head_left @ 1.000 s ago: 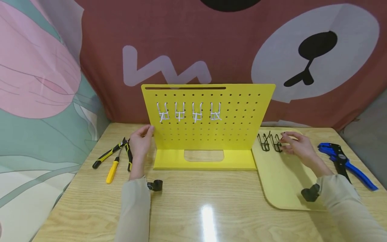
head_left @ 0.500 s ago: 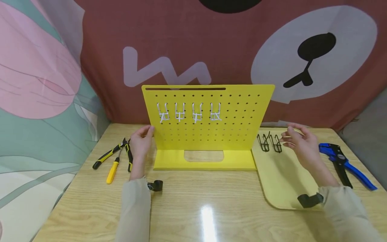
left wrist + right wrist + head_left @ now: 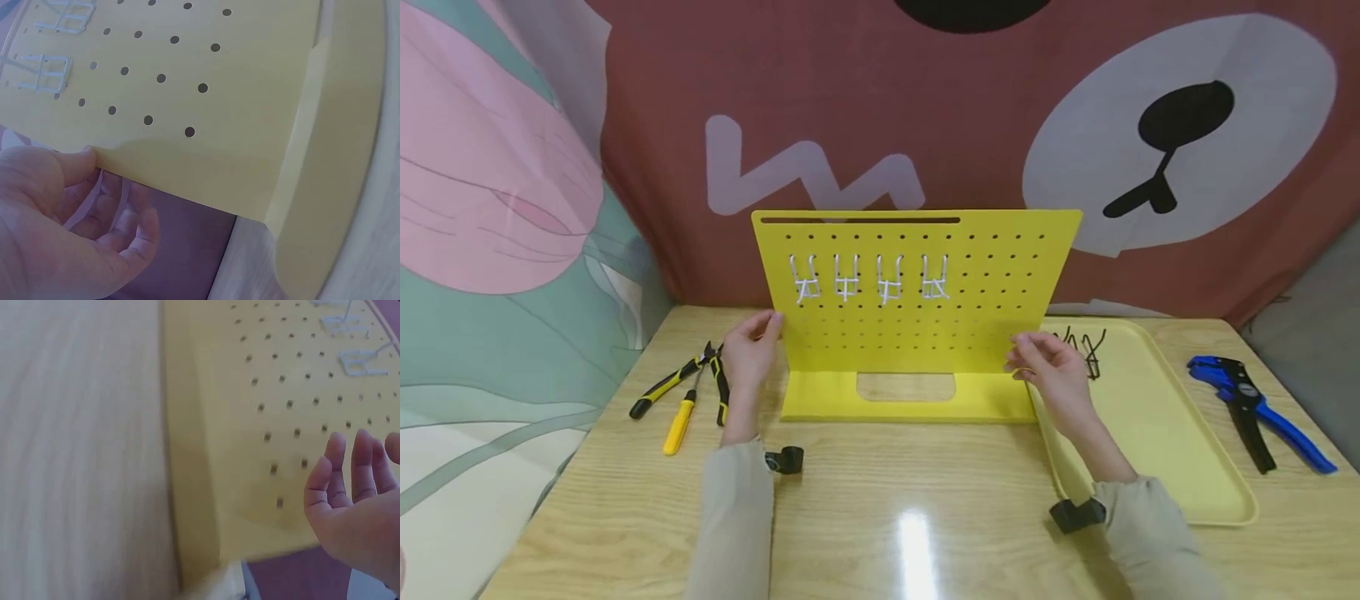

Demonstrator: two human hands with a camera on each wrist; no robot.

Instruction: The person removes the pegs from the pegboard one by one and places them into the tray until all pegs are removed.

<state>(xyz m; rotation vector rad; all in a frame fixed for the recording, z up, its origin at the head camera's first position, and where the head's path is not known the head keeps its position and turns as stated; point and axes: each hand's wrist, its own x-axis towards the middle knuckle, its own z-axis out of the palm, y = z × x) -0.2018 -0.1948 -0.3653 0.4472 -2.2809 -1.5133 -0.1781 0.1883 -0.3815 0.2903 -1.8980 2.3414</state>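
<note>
A yellow pegboard [image 3: 910,342] stands upright on its base, with several white wire hooks [image 3: 890,279] hung in its upper left holes. My left hand [image 3: 750,354] grips the board's left edge. In the left wrist view its thumb [image 3: 78,165] lies at the edge and the other fingers curl behind. My right hand [image 3: 1056,375] is in front of the board's lower right, fingers loosely bent. In the right wrist view nothing shows between those fingers [image 3: 335,469]. Behind this hand, black wire hooks [image 3: 1092,357] lie on the tray, partly hidden.
The yellow tray [image 3: 1157,433] lies right of the pegboard. A blue and black wire stripper [image 3: 1243,396] is beyond it at the far right. On the left are black and yellow pliers [image 3: 673,383] and a yellow-handled screwdriver [image 3: 679,425]. A printed cloth [image 3: 880,108] hangs behind the table.
My right hand has moved left, from beside the black hooks over the tray to the pegboard's lower right. My left hand has stayed at the board's edge.
</note>
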